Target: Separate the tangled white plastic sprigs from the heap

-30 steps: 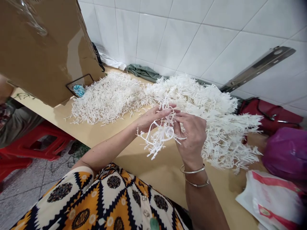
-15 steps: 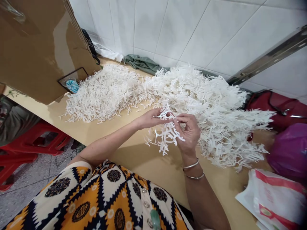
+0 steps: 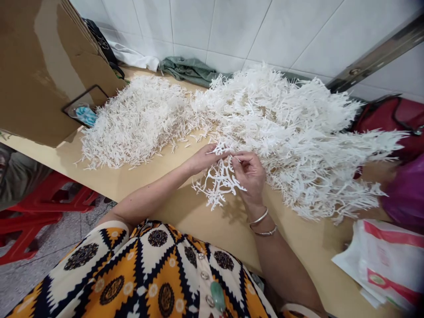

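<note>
Fingers [image 3: 244, 156] of left hand [image 3: 201, 160] and right hand [image 3: 252, 176] hold white branching cluster [image 3: 222, 177].

From here I see a top [image 3: 167, 300] in orange, cream and navy zigzag diamonds, its short sleeves [image 3: 115, 224] edged cream. Silvery buttons [image 3: 204, 275] run down the front beside a green pendant [image 3: 217, 295], and two silver bangles [image 3: 260, 219] circle the right wrist [image 3: 254, 211].

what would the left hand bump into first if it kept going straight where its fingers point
Leaving aside the white branched piece in its grasp, the left hand would probably meet the right hand first, though depth between the fingers is unclear.
</note>
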Tool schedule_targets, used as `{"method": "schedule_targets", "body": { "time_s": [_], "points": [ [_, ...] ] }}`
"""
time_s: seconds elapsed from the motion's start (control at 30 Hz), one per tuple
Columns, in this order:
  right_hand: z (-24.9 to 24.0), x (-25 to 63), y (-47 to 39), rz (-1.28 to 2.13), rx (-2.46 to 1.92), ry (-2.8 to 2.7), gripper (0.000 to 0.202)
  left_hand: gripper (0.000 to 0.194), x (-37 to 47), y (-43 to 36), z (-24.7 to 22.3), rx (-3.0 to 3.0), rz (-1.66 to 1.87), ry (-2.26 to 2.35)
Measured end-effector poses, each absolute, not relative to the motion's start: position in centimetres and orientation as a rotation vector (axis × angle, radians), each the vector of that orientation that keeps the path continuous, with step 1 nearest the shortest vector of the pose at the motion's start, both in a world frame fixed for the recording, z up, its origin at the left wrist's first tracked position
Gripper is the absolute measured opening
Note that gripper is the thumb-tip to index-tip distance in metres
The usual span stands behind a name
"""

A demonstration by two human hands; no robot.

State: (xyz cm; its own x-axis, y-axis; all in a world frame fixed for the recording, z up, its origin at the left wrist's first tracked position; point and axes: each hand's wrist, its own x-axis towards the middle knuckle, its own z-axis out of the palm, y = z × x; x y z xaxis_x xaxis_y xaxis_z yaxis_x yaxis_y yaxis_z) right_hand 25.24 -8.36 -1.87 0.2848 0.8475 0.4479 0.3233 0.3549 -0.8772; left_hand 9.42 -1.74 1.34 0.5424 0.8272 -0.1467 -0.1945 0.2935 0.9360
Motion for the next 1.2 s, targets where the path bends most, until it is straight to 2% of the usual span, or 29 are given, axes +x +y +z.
{"method": "schedule_targets", "body": {
  "time_s": [0.2, 0.4, 0.63, 0.77, 0.9, 0.97, 1.07, 1.2],
  "points": [
    [-3.7, 25.2, -8.0, 0.623, -1.227, -1.124, 0.015, 0.03, 9.3, -0.6, -1.3, 0.612, 0.951, 0.807],
    [-4.7, 25.1, -8.0, 0.615, -1.201, -1.075, 0.017, 0.013, 8.2, -0.1, -1.0, 0.421, 0.96, 0.709],
    [-4.1, 25.6, -8.4, 0.376, -1.436, -1.263, 0.025, 0.03, 7.6, 0.1, 0.0, 0.232, 0.945, 0.554],
    [-3.6, 25.4, -8.9, 0.26, -1.437, -1.461, 0.022, 0.032, 7.5, -0.2, 0.7, 0.177, 0.977, 0.528],
    [-2.4, 24.6, -9.9, 0.099, -1.391, -1.585, 0.029, 0.042, 7.4, -0.3, 1.4, 0.179, 1.01, 0.5],
    [-1.8, 23.9, -10.5, 0.057, -1.368, -1.639, 0.026, 0.046, 7.4, -0.4, 1.5, 0.166, 1.017, 0.498],
    [-1.3, 22.5, -11.0, 0.148, -1.353, -1.788, 0.019, 0.042, 7.5, -0.5, 1.2, 0.164, 1.032, 0.502],
    [-1.8, 20.9, -11.0, 0.349, -1.326, -1.863, 0.021, 0.039, 8.1, -1.0, 0.5, 0.19, 1.013, 0.464]
  ]
}}
